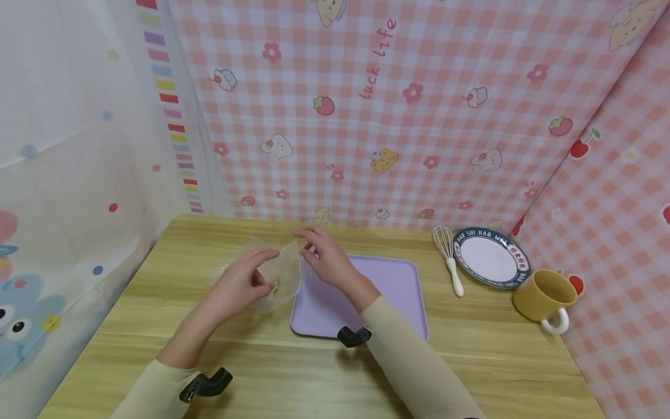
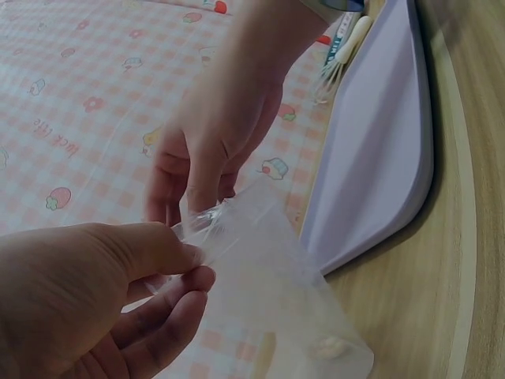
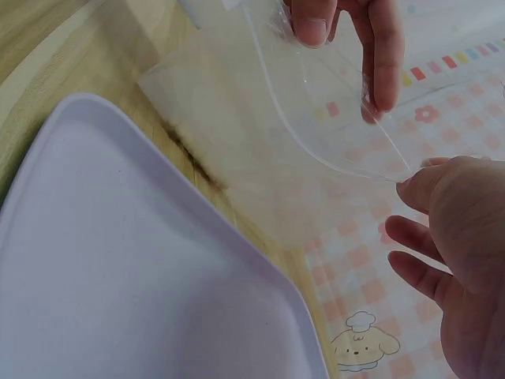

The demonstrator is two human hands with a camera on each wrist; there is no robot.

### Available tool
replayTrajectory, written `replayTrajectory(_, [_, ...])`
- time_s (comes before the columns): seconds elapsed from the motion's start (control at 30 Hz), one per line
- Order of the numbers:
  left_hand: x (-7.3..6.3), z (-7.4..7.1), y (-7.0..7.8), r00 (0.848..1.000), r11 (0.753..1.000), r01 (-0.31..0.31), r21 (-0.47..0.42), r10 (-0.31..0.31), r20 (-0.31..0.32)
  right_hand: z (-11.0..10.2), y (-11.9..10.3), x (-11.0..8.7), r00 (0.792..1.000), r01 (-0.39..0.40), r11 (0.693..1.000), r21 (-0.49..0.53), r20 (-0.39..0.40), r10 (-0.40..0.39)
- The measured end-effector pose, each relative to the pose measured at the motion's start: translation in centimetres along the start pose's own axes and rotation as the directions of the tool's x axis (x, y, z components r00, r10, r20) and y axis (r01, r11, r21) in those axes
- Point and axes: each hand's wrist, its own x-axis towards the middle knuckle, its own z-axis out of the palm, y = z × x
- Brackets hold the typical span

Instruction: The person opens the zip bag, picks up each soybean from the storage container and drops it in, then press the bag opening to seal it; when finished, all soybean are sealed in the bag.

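A clear plastic bag [image 1: 287, 269] is held up between both hands, over the table and beside the left edge of the lilac tray [image 1: 387, 291]. My left hand [image 1: 243, 282] pinches the bag's upper edge between thumb and fingers, as the left wrist view shows. Opposite it, the right hand [image 1: 327, 259] pinches the other side of the rim with thumb and forefinger, its remaining fingers loosely bent. In the right wrist view the mouth of the bag [image 3: 316, 118] is spread apart. A small pale lump [image 2: 330, 346] lies in the bag's lower corner.
Right of the tray lies a whisk [image 1: 451, 265] with a white handle. Beside it is a white plate [image 1: 489, 259] with a dark patterned rim, then a yellow mug [image 1: 539, 297] near the right wall. Checked cloth [image 1: 377, 122] hangs along the table's back edge.
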Motion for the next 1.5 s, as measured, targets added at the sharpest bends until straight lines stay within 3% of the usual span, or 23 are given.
replayTrajectory(0.2, [0.1,-0.2,-0.1,1.0,1.0,-0.006,0.011,0.006,0.002,0.1,0.2,0.2,1.0,0.02,1.0,0.002,0.006,-0.02])
replayTrajectory(0.53, [-0.2,-1.0,-0.6,0.999,1.0,0.001,0.011,0.0,-0.043,-0.1,-0.6,0.3,0.994,-0.087,0.99,0.107,-0.053,0.094])
replayTrajectory(0.8, [-0.6,-1.2,0.1,0.995,0.998,0.065,0.004,-0.066,0.071,-0.2,-0.6,0.1,0.99,-0.114,0.983,0.147,-0.072,0.125])
replayTrajectory(1.0, [-0.7,-1.3,-0.1,0.996,1.0,0.003,0.025,-0.005,0.089,-0.5,-0.5,-0.1,0.985,-0.141,0.97,0.199,-0.073,0.159])
replayTrajectory(1.1, [-0.7,-1.3,-0.2,0.999,0.998,-0.004,0.059,0.001,0.05,-0.6,-0.3,-0.2,0.981,-0.159,0.963,0.217,-0.079,0.179])
replayTrajectory(1.23, [-0.6,-1.6,-0.4,0.999,0.995,-0.001,0.102,0.006,-0.047,-0.8,-0.2,-0.3,0.972,-0.175,0.949,0.263,-0.106,0.208])
replayTrajectory(1.37, [-0.5,-2.4,-0.2,0.99,0.993,0.005,0.12,0.012,-0.143,-1.3,-0.7,-0.4,0.967,-0.154,0.932,0.329,-0.144,0.211])
replayTrajectory(1.5, [-0.8,-3.6,0.6,0.974,0.992,0.005,0.126,0.023,-0.224,-2.2,-1.7,-0.4,0.971,-0.093,0.935,0.342,-0.176,0.161])
